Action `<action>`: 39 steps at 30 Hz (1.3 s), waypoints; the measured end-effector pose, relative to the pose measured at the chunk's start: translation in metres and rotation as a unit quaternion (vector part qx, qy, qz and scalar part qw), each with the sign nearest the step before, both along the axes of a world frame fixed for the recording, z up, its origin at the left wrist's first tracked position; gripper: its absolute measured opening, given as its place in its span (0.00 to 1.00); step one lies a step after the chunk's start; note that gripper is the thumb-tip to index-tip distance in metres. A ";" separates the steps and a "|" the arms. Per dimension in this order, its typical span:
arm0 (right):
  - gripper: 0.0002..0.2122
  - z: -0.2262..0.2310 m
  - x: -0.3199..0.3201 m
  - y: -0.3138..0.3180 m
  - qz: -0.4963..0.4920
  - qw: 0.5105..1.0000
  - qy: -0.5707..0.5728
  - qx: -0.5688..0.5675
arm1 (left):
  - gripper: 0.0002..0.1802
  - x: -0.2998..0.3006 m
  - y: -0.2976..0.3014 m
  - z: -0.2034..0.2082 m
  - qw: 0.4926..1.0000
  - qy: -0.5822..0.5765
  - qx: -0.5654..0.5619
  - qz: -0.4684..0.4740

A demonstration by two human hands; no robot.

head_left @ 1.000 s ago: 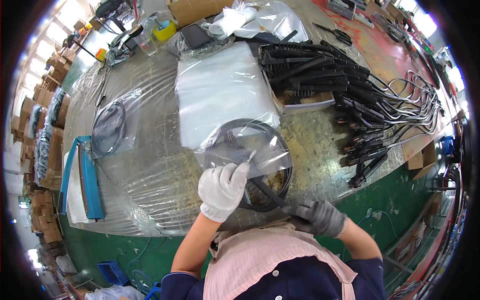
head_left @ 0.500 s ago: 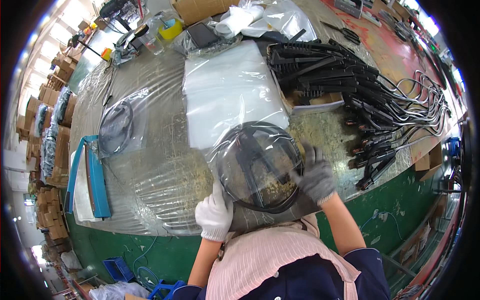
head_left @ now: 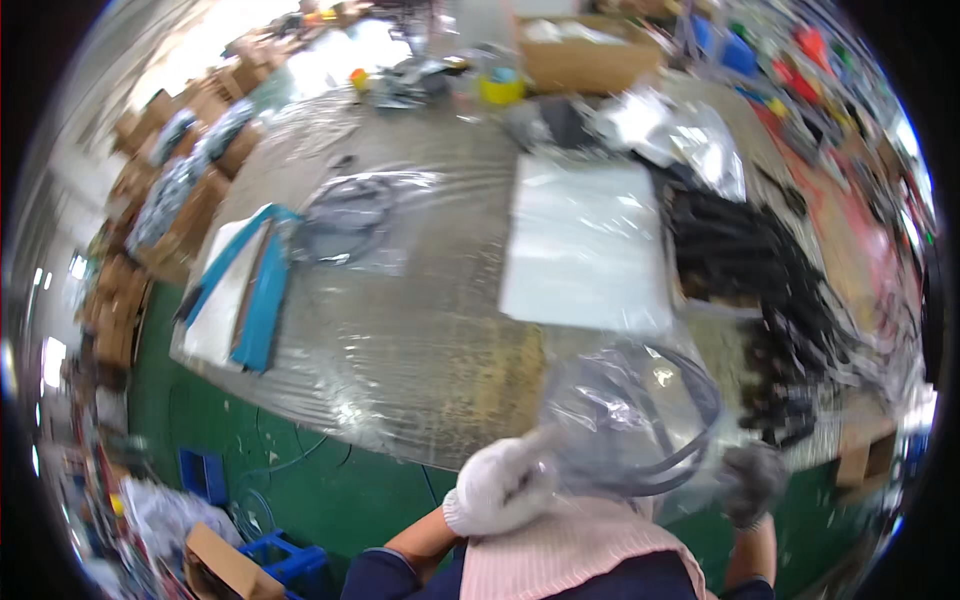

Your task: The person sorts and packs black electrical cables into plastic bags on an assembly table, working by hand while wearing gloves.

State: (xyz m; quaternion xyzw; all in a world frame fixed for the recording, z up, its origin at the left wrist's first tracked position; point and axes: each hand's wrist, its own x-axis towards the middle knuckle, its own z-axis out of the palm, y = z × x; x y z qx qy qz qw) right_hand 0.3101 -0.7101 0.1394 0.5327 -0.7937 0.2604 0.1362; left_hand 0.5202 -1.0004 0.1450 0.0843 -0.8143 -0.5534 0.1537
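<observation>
A clear plastic bag [head_left: 590,400] with a coiled black cable [head_left: 700,445] inside is at the table's near edge, overlapping my apron. My left hand [head_left: 505,485], in a white glove, is closed on the bag's left edge, its index finger lying along the plastic. On the other side, my right hand [head_left: 752,485], in a grey glove, is curled at the bag's lower right edge, and motion smears its fingers. A stack of flat clear bags [head_left: 590,240] lies beyond the coil. Another bagged cable coil [head_left: 350,215] rests on the left of the table.
A blue-framed bag sealer [head_left: 260,300] stands at the table's left. Many black parts with cables [head_left: 730,240] are heaped at the right. An open carton [head_left: 590,65], a yellow tape roll [head_left: 502,88] and scissors [head_left: 785,190] are at the back. Blue crates [head_left: 285,560] sit on the green floor.
My view has swung left, so the table appears shifted right. The bagged coil has come nearer my body, over the table edge, with both hands drawn back alongside it.
</observation>
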 end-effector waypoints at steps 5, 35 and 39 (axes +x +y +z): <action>0.13 0.111 -0.054 -0.109 0.110 0.987 -0.079 -0.089 | 0.37 0.029 -0.020 0.064 0.970 0.177 0.134 0.095; 0.25 -0.100 -0.111 0.173 -0.644 0.736 -0.197 0.067 | 0.27 0.005 -0.083 -0.082 0.894 -0.099 -0.228 0.373; 0.41 -0.192 -0.053 0.216 -0.462 0.855 -0.226 0.067 | 0.29 -0.049 -0.068 -0.067 0.946 -0.126 -0.163 0.250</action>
